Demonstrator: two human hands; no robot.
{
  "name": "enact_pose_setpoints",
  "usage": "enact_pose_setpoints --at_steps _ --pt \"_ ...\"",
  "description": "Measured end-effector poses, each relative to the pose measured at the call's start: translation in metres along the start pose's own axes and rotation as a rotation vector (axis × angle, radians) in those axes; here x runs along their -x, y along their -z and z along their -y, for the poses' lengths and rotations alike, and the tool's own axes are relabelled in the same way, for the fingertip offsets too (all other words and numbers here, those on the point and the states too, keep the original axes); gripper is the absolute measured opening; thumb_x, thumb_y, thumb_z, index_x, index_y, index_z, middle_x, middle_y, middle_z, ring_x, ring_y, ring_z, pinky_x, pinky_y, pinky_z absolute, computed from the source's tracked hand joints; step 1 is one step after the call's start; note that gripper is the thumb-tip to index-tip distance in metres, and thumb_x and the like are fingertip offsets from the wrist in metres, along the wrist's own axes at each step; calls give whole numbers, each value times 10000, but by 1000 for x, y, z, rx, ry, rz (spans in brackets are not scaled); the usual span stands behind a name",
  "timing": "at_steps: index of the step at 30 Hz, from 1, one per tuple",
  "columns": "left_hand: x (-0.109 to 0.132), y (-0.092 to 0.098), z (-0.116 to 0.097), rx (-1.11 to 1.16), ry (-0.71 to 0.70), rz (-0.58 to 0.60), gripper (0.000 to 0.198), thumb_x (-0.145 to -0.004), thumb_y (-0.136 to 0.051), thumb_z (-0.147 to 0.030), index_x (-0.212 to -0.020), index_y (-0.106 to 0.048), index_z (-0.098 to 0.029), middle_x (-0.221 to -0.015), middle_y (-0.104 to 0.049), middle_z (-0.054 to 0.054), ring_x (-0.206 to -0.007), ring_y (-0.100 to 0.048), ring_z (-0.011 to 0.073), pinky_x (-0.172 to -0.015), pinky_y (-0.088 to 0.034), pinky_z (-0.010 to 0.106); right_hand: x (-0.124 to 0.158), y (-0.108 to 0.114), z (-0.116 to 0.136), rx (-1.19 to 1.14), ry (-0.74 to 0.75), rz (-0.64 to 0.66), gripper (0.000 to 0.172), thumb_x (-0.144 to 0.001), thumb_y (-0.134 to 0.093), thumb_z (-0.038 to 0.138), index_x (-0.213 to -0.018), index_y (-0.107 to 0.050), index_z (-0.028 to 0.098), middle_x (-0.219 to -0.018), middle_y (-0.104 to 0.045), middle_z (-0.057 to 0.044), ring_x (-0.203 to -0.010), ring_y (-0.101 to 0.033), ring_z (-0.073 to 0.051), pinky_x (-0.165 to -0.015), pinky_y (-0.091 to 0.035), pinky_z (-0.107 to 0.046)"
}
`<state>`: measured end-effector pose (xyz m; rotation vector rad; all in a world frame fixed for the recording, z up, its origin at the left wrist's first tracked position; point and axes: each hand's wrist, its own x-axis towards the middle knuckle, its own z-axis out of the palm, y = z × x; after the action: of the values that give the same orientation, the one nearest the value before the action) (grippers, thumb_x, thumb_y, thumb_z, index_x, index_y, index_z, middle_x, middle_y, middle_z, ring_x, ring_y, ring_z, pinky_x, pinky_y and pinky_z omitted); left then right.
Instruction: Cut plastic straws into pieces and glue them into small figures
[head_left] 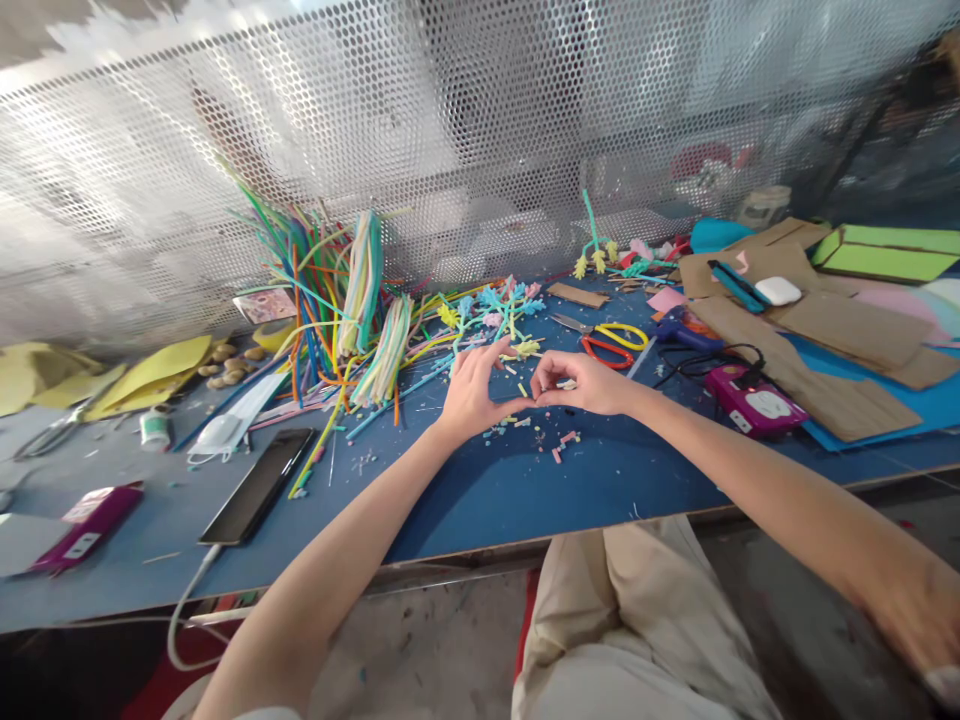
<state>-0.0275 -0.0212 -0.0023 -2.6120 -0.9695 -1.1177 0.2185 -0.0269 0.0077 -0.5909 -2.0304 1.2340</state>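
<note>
My left hand (474,388) is raised just above the blue table, its fingers spread forward and its thumb stretched to the right. The tip of that thumb meets the fingertips of my right hand (581,384). On the right hand, the fingers are curled into a pinch; what they hold is too small to make out. Just beyond the left fingertips is a yellow fuzzy pipe-cleaner piece (529,348); whether they touch it is unclear. Behind the hands lie blue and pink pipe-cleaner flowers (501,300). Short pipe-cleaner snippets (566,440) are scattered below the hands.
Scissors (611,340) with red and yellow handles lie right of the hands. Pipe-cleaner bundles (364,290) stand back left. A phone (259,487) with a cable rests front left. Cardboard pieces (847,335) and a purple box (754,400) are right. Perforated metal (525,130) rises behind.
</note>
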Motion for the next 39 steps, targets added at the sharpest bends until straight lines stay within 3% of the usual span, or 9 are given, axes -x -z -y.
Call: enact_pose_setpoints --at_steps 6,13,23,30,39 --pt "-1 0 -1 -6 -17 -3 1003 -772 -741 -687 -1543 -309 -214 -1217 -688 129 -944 -671 245 -960 -455 418 2 -2 2 20 9 56 170 -922 -627 262 -865 -472 222 -926 -611 -13 -813 -536 -141 -799 -450 -338" --pt "-2 1 -2 5 -22 -37 984 -788 -731 -681 -1546 -310 -215 -1215 -684 117 -933 -660 225 -952 -458 402 3 -1 3 13 44 53 142 -981 -524 268 -872 -449 219 -914 -514 -14 -783 -454 -139 -758 -418 -322" --pt "0 0 1 -3 14 3 1050 -744 -735 -726 -1554 -293 -226 -1234 -677 127 -949 -668 242 -953 -460 425 1 -1 4 24 -5 -10 195 -887 -699 341 -938 -559 215 -957 -654 -27 -810 -563 -146 -797 -465 -340" --pt "-1 0 -1 3 -46 -38 1040 -752 -755 -692 -1556 -287 -229 -1210 -692 113 -927 -673 233 -950 -462 408 1 0 -4 22 5 20 230 -874 -690 308 -858 -477 222 -935 -662 -23 -831 -578 -152 -796 -462 -344" --pt "-1 -1 -3 -13 -12 -16 1036 -748 -754 -701 -1546 -305 -216 -1195 -696 118 -936 -678 242 -959 -460 409 2 -2 -3 48 -13 5 289 -823 -656 223 -830 -368 242 -903 -658 1 -800 -539 -135 -772 -432 -328"
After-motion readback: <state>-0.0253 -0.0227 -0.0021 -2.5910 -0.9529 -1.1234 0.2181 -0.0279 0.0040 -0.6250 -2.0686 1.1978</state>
